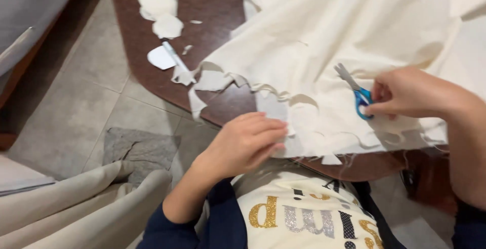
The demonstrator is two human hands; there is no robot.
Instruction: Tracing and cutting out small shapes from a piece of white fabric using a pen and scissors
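Across the upper right of the frame, cream fabric drapes over a brown table. Left hand lies flat, fingers extended, on its ragged lower edge. Right hand grips blue-handled scissors. Cut rounds sit upper left.

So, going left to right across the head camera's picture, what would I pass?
Grey cloth on the tiled floor → stacked round white fabric cutouts → left hand pressing the cream fabric sheet's scalloped edge → blue-handled scissors → right hand holding them.
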